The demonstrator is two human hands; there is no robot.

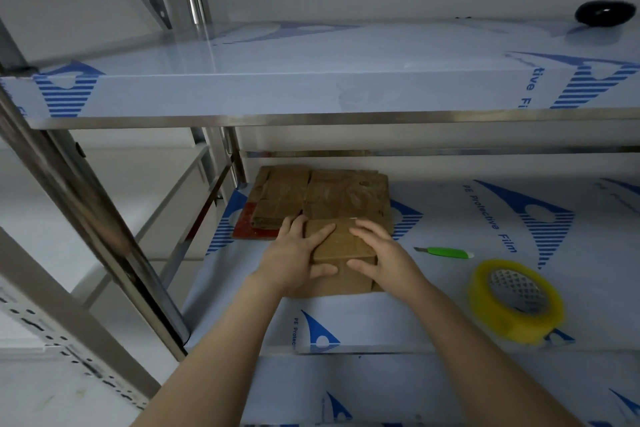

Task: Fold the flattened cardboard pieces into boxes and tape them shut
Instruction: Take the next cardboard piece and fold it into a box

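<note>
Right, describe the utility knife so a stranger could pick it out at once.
Start at the lower work surface, covered in white film with blue print. Right of the right hand and beyond the yellow tape roll lies the utility knife. It is the only slim, bright green thing there, with a short blade tip pointing left.

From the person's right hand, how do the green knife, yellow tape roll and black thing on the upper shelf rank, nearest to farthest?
From the right hand:
1. Green knife, just to its right, on the same surface.
2. Yellow tape roll, farther right and nearer the person.
3. Black thing, far right, up on the upper shelf.
</note>
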